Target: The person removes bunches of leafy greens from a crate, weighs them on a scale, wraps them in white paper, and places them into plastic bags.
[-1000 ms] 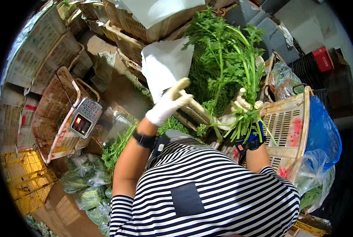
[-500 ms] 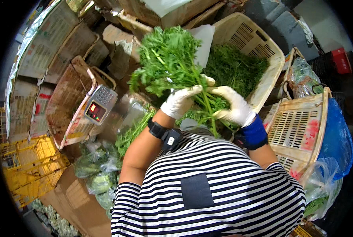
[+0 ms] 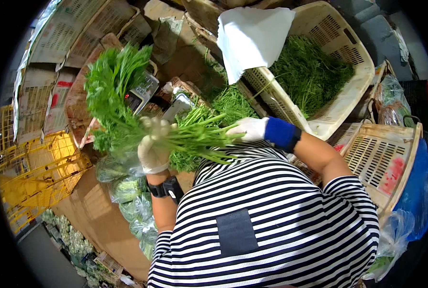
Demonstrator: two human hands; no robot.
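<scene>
A bunch of leafy greens [image 3: 115, 89] lies across in front of my body, its leaves to the left and its stem ends to the right. My gloved left hand [image 3: 154, 149] is closed round the stems below the leaves, a little blurred. At the cut ends, my gloved right hand [image 3: 250, 129] pinches the stems, its fingertips partly hidden by them. Behind the bunch, more loose greens [image 3: 233, 103] lie in a heap. A digital scale [image 3: 144, 91] is partly covered by the leaves.
A cream plastic crate [image 3: 367, 79] of feathery greens [image 3: 312, 72] stands far right, a white sheet [image 3: 252, 36] over its near corner. Another crate [image 3: 381, 156] and a blue bag [image 3: 413, 187] are at right. Bagged vegetables [image 3: 130, 189] lie left, near yellow crates [image 3: 43, 165].
The bunch has swung from upright to sideways, its leaves now left. My left hand has moved left and down, my right hand slightly left to the stem ends. The view has shifted.
</scene>
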